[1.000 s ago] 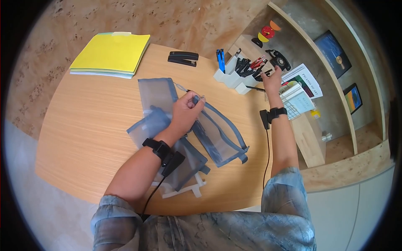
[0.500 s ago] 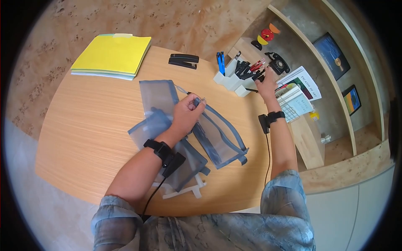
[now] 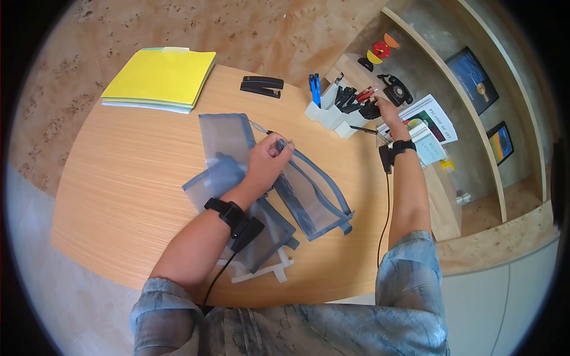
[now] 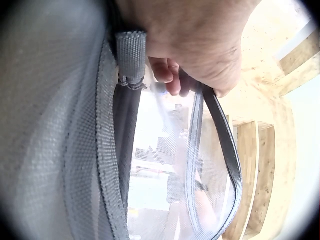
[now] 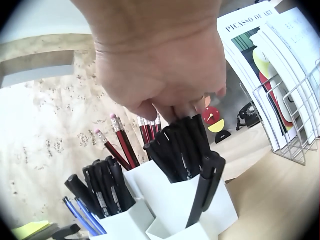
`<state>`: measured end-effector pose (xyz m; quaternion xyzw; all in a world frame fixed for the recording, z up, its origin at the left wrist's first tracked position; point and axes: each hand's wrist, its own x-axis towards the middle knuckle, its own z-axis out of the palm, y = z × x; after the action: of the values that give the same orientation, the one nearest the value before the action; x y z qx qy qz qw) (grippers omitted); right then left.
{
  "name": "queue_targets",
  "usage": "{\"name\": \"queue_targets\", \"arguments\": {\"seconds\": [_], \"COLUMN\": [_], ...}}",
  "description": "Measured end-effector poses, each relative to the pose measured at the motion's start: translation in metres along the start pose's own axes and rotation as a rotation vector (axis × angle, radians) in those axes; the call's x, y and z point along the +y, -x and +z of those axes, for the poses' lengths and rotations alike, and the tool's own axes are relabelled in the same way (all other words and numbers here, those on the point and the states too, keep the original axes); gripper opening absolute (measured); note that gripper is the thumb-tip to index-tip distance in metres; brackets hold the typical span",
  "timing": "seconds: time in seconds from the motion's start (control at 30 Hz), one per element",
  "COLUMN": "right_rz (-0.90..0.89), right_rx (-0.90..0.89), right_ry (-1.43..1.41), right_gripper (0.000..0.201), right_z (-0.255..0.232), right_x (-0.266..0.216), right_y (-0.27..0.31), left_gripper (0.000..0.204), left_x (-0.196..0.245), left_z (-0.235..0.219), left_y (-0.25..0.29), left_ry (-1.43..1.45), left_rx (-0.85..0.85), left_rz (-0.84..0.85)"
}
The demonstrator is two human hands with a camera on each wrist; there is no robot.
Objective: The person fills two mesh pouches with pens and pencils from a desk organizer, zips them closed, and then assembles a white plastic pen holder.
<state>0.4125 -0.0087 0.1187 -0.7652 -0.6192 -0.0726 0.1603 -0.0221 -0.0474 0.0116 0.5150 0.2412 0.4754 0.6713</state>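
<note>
My left hand (image 3: 267,161) grips the edge of a grey mesh zipper pouch (image 3: 313,202). In the left wrist view its zip edges (image 4: 231,165) bow apart, so the mouth stands open. More grey mesh pouches (image 3: 224,136) lie under and beside that forearm. My right hand (image 3: 389,113) reaches over a white pen holder (image 3: 321,116) with several compartments. In the right wrist view its fingers (image 5: 184,109) pinch the top of a black pen among a bunch of black pens (image 5: 172,152); the fingertips are partly hidden. One capped black pen (image 5: 205,185) leans in the front compartment.
Red pencils (image 5: 120,137) and blue pens (image 3: 314,89) stand in other compartments. A wire rack with books (image 3: 424,142) and a black telephone (image 3: 396,90) are at the right. Farther back lie a black stapler (image 3: 261,86) and yellow folders (image 3: 160,77). A white-edged pouch (image 3: 261,274) lies near the front edge.
My right hand has shifted toward me and then back out over the black pens, its wrist now farther right. My left hand keeps its grip on the pouch.
</note>
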Motion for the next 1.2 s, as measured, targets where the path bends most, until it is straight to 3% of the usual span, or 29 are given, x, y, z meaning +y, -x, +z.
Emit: {"name": "queue_targets", "arguments": {"seconds": [0.07, 0.2, 0.3, 0.33, 0.4, 0.47, 0.53, 0.63, 0.73, 0.87, 0.97, 1.07, 1.17, 1.2], "right_rz": [0.087, 0.11, 0.101, 0.055, -0.039, -0.117, -0.069, -0.262, -0.172, -0.197, -0.261, -0.347, -0.418, -0.383], "right_rx": [-0.052, 0.411, 0.565, 0.517, 0.263, 0.019, -0.275, -0.465, -0.525, -0.6, -0.463, -0.385, -0.177, -0.203], "right_ry": [-0.139, -0.166, -0.335, -0.54, -0.835, -0.829, -0.673, -0.327, -0.366, -0.453, -0.696, -0.626, -0.736, -0.711], "right_gripper": [0.05, 0.04, 0.026, 0.015, 0.011, 0.01, 0.012, 0.017, 0.019, 0.034, 0.035, 0.033, 0.031, 0.03], "right_z": [-0.006, -0.016, -0.023, -0.025, -0.037, -0.043, -0.048, -0.029, 0.014, 0.043, 0.037, 0.027, 0.05, 0.051], "right_x": [-0.015, -0.046, -0.099, -0.127, -0.197, -0.248, -0.281, -0.279, -0.254, -0.254, -0.257, -0.26, -0.253, -0.253], "right_y": [0.008, 0.028, 0.058, 0.073, 0.118, 0.163, 0.193, 0.202, 0.21, 0.222, 0.224, 0.226, 0.226, 0.226], "left_gripper": [0.014, 0.013, 0.013, 0.013, 0.013, 0.013, 0.012, 0.012, 0.012, 0.012, 0.011, 0.009, 0.007, 0.007], "left_x": [0.0, -0.004, 0.0, 0.0, 0.001, 0.002, 0.001, 0.008, 0.008, 0.012, 0.001, 0.003, 0.001, 0.004], "left_z": [0.0, -0.001, -0.001, 0.0, -0.001, -0.001, -0.001, 0.003, 0.005, 0.02, 0.022, 0.023, 0.017, 0.017], "left_y": [-0.001, -0.002, -0.001, 0.0, 0.0, 0.0, 0.0, 0.003, 0.009, 0.019, 0.018, 0.019, 0.016, 0.016], "left_ry": [-0.012, -0.006, 0.01, 0.014, 0.011, -0.008, 0.001, -0.076, -0.221, -0.391, -0.361, -0.294, -0.293, -0.282], "left_rx": [0.001, -0.009, -0.016, -0.016, -0.013, -0.011, -0.013, -0.017, -0.039, -0.109, -0.083, -0.074, -0.099, -0.075], "left_rz": [0.001, 0.037, 0.023, 0.02, 0.012, -0.004, 0.005, 0.0, 0.1, 0.261, 0.222, 0.22, 0.273, 0.247]}}
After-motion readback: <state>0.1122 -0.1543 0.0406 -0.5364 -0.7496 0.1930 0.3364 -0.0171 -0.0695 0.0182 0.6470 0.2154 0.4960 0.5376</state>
